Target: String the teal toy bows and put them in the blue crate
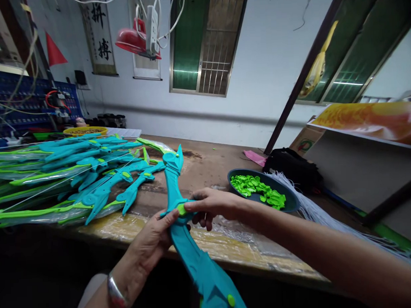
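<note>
A teal plastic toy bow with green details stands tilted over the table's front edge, its lower limb reaching toward me. My left hand is closed around the middle of the bow, thumb on its face. From the right, my right hand grips the same middle part, its fingertips beside a small green plastic piece at the centre; some fingers are curled behind and partly hidden. A green round cap sits on the lower limb. To the right, a dark round tray contains many loose green pieces.
Teal and green toy bows are piled across the table's left side. White cords lie beside the tray, near a black bag. A yellow basin stands at the back left. A red lamp and power strip hang overhead.
</note>
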Available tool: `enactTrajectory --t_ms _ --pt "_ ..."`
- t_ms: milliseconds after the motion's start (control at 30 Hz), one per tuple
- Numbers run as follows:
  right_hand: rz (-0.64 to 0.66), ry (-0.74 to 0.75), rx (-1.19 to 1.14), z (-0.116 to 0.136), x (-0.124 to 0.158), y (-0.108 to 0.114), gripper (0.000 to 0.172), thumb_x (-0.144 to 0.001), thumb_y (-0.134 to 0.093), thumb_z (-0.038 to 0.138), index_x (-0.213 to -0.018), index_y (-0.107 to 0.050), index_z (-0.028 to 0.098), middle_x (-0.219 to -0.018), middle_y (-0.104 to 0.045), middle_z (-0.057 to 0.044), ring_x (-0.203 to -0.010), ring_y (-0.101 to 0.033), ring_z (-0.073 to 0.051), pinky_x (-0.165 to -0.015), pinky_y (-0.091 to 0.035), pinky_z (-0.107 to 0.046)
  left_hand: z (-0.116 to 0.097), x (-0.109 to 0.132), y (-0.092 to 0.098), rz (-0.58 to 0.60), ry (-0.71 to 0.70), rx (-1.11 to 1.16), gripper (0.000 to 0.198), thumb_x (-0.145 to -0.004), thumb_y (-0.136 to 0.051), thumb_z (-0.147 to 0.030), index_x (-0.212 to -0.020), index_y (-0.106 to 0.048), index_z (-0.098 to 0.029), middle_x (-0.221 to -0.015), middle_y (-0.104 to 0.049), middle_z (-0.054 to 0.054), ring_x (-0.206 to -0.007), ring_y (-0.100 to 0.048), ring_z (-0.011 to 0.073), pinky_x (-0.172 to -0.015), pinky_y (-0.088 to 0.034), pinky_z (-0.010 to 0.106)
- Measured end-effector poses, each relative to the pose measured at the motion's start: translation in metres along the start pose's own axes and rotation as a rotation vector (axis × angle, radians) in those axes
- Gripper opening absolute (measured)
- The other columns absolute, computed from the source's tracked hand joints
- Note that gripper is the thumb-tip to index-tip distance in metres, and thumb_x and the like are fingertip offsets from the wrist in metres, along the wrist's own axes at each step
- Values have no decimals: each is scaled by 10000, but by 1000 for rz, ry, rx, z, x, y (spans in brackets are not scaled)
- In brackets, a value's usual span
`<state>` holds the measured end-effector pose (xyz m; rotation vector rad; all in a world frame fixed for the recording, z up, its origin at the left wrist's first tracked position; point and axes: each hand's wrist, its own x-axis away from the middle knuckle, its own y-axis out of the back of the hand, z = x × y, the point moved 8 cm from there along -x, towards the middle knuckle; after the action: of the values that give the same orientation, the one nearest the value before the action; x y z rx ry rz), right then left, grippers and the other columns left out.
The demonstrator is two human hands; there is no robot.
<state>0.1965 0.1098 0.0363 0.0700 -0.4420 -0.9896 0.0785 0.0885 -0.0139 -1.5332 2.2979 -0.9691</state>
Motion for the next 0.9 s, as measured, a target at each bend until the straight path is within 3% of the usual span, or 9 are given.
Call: enactTrajectory --t_ms 133,333,533,700,900 --pt "119 -71 50 -1 1 -4 475 -719 -732 593 -719 -665 123 -586 -636 -17 -402 -525 -89 -376 -427 -194 14 5 -1 -53 8 74 270 -671 -894 -196 -893 -761 -116 -749 -757 37 -648 -677 140 -586 -553 200" --pt "178 -108 134 4 10 -10 364 -834 -621 446 -648 -633 133 -486 -550 21 -390 -459 -80 -378 -355 -184 27 18 -5 -148 104 161 224 -795 -756 -195 -995 -715 -103 -818 -753 88 -672 -687 211 -682 -631 417" --pt "57 -96 256 17 20 -10 351 -898 -619 357 -622 -566 145 -481 -494 54 -407 -396 -58 -379 -286 -179 23 24 -14 -228 16 186 188 -700 -782 -197 -843 -700 -106 -631 -681 44 -525 -618 165 -525 -569 306" --pt "-28 -102 334 22 26 -5 360 -893 -650 367 -622 -537 158 -499 -488 59 -444 -394 -56 -409 -283 -182 27 24 -13 -337 -15 222 236 -608 -807 -181 -783 -653 -143 -571 -649 6 -484 -602 157 -494 -540 284" --pt "-121 -178 320 3 29 -1 296 -885 -650 315 -647 -586 152 -516 -507 49 -433 -415 -69 -396 -310 -188 45 11 -14 -294 17 215 281 -665 -802 -161 -902 -652 -138 -643 -693 28 -494 -613 153 -503 -562 287"
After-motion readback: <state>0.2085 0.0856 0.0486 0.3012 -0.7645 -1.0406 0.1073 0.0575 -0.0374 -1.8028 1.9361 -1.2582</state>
